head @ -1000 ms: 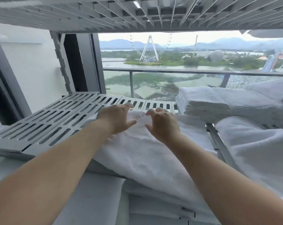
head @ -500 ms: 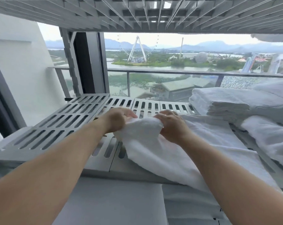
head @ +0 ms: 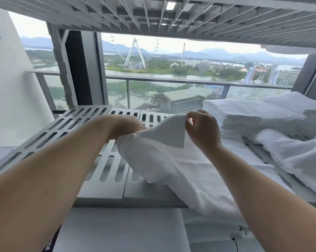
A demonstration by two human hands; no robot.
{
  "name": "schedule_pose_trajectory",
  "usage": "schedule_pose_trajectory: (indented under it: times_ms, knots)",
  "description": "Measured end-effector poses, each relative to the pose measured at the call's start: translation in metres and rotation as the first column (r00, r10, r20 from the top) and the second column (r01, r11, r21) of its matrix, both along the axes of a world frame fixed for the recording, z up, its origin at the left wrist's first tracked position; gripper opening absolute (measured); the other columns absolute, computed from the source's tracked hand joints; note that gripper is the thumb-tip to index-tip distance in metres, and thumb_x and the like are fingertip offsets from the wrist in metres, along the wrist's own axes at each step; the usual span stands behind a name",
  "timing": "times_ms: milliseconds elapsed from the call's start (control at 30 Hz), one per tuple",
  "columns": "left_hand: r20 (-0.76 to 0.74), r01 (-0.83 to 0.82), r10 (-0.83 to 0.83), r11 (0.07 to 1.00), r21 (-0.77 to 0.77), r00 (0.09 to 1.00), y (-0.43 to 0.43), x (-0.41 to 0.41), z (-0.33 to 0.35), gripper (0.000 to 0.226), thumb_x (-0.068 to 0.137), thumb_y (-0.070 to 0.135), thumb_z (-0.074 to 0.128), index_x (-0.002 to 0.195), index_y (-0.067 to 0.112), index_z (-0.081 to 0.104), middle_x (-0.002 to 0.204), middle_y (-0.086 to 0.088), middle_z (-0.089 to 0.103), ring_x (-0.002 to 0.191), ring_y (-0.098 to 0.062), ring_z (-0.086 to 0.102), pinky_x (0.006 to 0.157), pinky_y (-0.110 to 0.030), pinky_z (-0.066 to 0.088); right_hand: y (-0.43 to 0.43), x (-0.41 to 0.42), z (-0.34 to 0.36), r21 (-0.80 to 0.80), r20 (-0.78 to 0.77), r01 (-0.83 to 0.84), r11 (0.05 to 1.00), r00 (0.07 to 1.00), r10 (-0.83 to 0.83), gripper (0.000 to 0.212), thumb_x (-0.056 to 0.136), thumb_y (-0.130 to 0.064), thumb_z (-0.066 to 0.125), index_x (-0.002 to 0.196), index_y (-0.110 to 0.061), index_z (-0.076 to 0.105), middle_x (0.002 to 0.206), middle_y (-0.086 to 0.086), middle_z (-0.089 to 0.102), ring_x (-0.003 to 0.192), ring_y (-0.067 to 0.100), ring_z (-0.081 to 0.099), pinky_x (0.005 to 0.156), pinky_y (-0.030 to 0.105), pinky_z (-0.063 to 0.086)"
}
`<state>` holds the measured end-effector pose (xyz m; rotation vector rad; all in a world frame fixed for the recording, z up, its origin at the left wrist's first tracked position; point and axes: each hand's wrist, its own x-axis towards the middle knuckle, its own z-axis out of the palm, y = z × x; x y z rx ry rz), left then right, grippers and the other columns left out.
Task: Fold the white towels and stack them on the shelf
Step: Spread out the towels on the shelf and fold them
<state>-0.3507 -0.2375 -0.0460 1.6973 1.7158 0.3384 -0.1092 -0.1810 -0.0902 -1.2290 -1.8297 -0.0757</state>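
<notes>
Two forearms show bare along all their visible length, from the lower edge of the view up to the wrists, smooth and lightly rounded. The left hand [head: 126,127] and the right hand [head: 202,131] are bare as well, the right one's fingers [head: 204,114] slim. Beneath the left forearm shows a narrow strip of dark cloth with pale print [head: 51,245]; whether it is clothing cannot be told.
</notes>
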Motion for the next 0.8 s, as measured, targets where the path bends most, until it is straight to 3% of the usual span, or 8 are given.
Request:
schedule_pose_trajectory:
  times_ms: [100,167,300,367,433,500,633,800]
  knots:
    - [-0.12,-0.096,0.068,0.963,-0.251,0.99,-0.005,0.005,0.001,0.017,0.093,0.017,0.059,0.08,0.009,0.066,0.063,0.0,0.068,0.049,-0.016,0.062,0.047,-0.02,0.047,0.005,-0.01,0.008,-0.076,-0.092,-0.019,0.997,0.996,0.012,0.015,0.087,-0.035,0.063,0.084,-0.025,0.075,0.061,-0.006,0.06,0.065,0.023,0.062,0.06,0.032,0.046]
    - [-0.183,-0.139,0.091,0.954,-0.267,0.979,-0.009,0.002,-0.001,0.018,0.092,0.022,0.06,0.08,0.01,0.064,0.06,0.001,0.063,0.045,-0.014,0.057,0.043,-0.018,0.042,0.008,-0.021,0.009,-0.091,-0.115,-0.055,0.994,0.992,0.045,0.012,0.086,-0.031,0.065,0.089,-0.025,0.076,0.062,-0.007,0.061,0.068,0.022,0.064,0.061,0.031,0.047]
    - [0.225,-0.061,0.147,0.935,-0.349,0.963,-0.014,-0.02,0.003,0.059,0.097,0.06,0.048,0.118,0.008,0.065,0.083,-0.008,0.065,0.066,-0.02,0.06,0.049,-0.025,0.044,0.022,-0.037,0.0,-0.134,-0.126,-0.067,0.989,0.991,0.05,0.014,0.088,-0.028,0.061,0.092,-0.024,0.074,0.072,0.002,0.071,0.074,0.027,0.066,0.063,0.03,0.044]
    - [0.362,-0.035,0.19,0.918,-0.396,0.913,-0.015,-0.033,0.009,0.071,0.092,0.071,0.046,0.12,0.008,0.063,0.073,-0.005,0.049,0.053,-0.014,0.044,0.044,-0.02,0.034,0.032,-0.04,-0.002,-0.163,-0.165,-0.015,0.986,0.986,-0.012,0.018,0.09,-0.026,0.057,0.093,-0.021,0.073,0.083,0.008,0.075,0.083,0.032,0.067,0.068,0.032,0.048]
    - [0.345,-0.08,0.24,0.905,-0.419,0.907,-0.015,-0.039,0.017,0.067,0.087,0.069,0.054,0.12,0.012,0.063,0.063,0.002,0.043,0.044,-0.008,0.034,0.039,-0.017,0.026,0.04,-0.042,-0.003,-0.203,-0.18,0.022,0.979,0.982,-0.059,0.02,0.09,-0.024,0.054,0.092,-0.019,0.074,0.089,0.01,0.075,0.088,0.034,0.067,0.068,0.03,0.044]
    - [0.228,-0.177,0.275,0.912,-0.371,0.934,-0.014,-0.04,0.024,0.063,0.09,0.065,0.054,0.125,0.013,0.062,0.06,0.002,0.057,0.041,-0.008,0.042,0.037,-0.017,0.03,0.044,-0.047,-0.003,-0.238,-0.176,0.017,0.971,0.983,-0.061,0.021,0.089,-0.025,0.054,0.09,-0.019,0.074,0.091,0.009,0.075,0.09,0.033,0.067,0.067,0.027,0.037]
    - [0.029,-0.272,0.276,0.957,-0.098,0.961,-0.011,-0.038,0.016,0.051,0.098,0.058,0.049,0.124,0.016,0.06,0.095,-0.006,0.077,0.076,-0.017,0.072,0.065,-0.028,0.053,0.046,-0.062,-0.008,-0.325,-0.08,-0.035,0.945,0.997,0.009,0.019,0.086,-0.03,0.058,0.088,-0.02,0.075,0.092,0.004,0.075,0.091,0.028,0.066,0.07,0.026,0.038]
    - [-0.014,-0.056,0.056,0.998,0.025,0.998,-0.008,-0.025,0.003,0.081,0.078,0.063,0.073,0.144,0.028,0.044,0.137,-0.001,0.058,0.115,-0.013,0.062,0.1,-0.037,0.052,0.052,-0.073,-0.012,-0.338,-0.049,-0.098,0.936,0.995,0.086,0.016,0.086,-0.027,0.061,0.089,-0.019,0.075,0.092,0.004,0.075,0.091,0.026,0.066,0.071,0.027,0.04]
